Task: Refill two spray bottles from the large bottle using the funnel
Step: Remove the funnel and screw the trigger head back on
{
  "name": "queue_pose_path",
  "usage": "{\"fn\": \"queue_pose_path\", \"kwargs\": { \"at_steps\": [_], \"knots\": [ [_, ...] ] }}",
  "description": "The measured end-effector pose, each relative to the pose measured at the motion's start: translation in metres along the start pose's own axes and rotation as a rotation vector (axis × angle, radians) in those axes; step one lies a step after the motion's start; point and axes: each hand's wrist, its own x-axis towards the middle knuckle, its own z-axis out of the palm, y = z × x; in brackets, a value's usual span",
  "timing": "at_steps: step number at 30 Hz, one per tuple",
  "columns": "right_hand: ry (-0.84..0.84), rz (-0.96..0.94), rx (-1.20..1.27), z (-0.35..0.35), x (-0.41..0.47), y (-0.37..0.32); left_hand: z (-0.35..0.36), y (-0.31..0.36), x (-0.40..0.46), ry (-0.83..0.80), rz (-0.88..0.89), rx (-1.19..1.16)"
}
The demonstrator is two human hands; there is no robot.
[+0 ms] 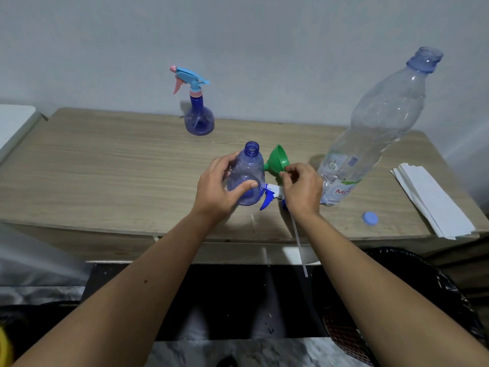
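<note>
My left hand point(219, 186) grips an open blue spray bottle point(247, 176) with no head on it, standing on the wooden table point(105, 176). Right beside it, my right hand point(301, 189) pinches the rim of a green funnel point(277, 158), tilted on its side with its spout toward the bottle. The bottle's blue and white spray head point(270, 196) lies on the table between my hands, its dip tube point(300, 245) reaching over the front edge. A second spray bottle point(198, 115) with a light blue and pink head stands at the back. The large clear bottle point(375, 128) stands uncapped at the right.
A blue cap point(370, 218) lies near the table's front right edge. Folded white paper sheets point(434, 200) lie at the far right. A black-lined bin point(423, 287) sits below the table on the right. A white surface point(13, 123) adjoins the table at the left.
</note>
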Motion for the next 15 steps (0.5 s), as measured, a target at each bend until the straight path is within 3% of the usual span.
{"fn": "queue_pose_path", "kwargs": {
  "at_steps": [10,15],
  "knots": [
    [0.011,-0.062,0.064,-0.018,-0.022,0.002,0.001,0.004,-0.002,-0.005,-0.034,0.015],
    [-0.072,0.059,0.001,-0.030,-0.043,0.011,0.000,0.007,-0.001,-0.014,-0.065,0.043]
  ]
}}
